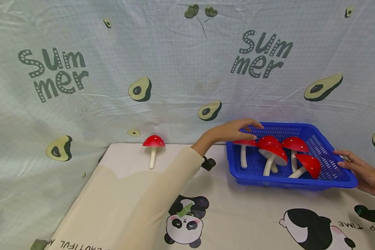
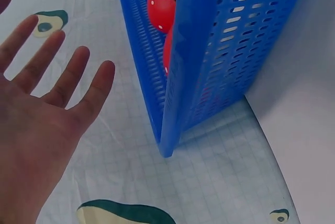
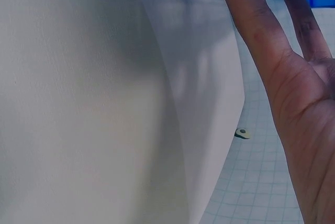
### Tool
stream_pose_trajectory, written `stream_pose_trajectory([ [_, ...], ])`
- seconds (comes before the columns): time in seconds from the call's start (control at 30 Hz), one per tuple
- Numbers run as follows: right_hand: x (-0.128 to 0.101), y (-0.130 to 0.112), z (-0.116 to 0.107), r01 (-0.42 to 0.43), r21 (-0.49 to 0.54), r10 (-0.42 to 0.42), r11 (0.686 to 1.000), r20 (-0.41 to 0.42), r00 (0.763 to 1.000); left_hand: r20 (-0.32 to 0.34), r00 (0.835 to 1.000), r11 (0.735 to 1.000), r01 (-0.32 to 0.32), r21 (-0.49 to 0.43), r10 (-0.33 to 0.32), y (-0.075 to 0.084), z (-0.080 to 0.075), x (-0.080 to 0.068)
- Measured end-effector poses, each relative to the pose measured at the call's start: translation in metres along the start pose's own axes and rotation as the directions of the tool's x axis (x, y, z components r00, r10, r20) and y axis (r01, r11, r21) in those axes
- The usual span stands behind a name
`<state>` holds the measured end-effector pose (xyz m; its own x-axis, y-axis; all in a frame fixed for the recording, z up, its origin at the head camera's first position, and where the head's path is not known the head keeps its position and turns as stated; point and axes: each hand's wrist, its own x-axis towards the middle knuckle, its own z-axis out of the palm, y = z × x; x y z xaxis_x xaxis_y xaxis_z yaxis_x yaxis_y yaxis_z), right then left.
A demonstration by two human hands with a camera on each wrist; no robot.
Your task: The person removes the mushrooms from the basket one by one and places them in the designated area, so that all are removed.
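Blue plastic basket (image 1: 328, 175) sits on the panda-print tablecloth (image 1: 243, 218) toward your right, holding several red toy mushrooms (image 1: 276, 152), while one more mushroom (image 1: 153, 146) lies alone on the cloth well to the left. Your left hand (image 1: 237, 130) hovers over the basket's left rear edge with its fingers (image 2: 68, 77) straight and spread, gripping nothing. Your right hand (image 1: 359, 170) rests open against the basket's right rim, fingers extended.

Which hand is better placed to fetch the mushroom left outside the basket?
Left, probably. The left hand is open over the blue basket's near-left corner, on the same side as the lone mushroom. The right hand rests at the basket's far right edge.
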<state>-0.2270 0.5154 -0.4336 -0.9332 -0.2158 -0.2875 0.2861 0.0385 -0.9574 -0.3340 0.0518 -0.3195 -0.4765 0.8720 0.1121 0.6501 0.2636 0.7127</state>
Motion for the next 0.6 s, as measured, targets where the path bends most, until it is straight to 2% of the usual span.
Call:
stream_pose_trajectory([
  [0.4, 0.004, 0.004, -0.006, -0.028, -0.083, 0.025, 0.996, -0.041, 0.999, 0.075, 0.997, 0.999, 0.028, -0.036, -0.025, -0.007, 0.009, 0.034],
  [0.6, 0.004, 0.002, -0.004, -0.037, -0.091, 0.032, 0.995, -0.052, 0.998, 0.116, 0.991, 0.993, 0.075, -0.086, -0.065, -0.009, 0.014, 0.046],
])
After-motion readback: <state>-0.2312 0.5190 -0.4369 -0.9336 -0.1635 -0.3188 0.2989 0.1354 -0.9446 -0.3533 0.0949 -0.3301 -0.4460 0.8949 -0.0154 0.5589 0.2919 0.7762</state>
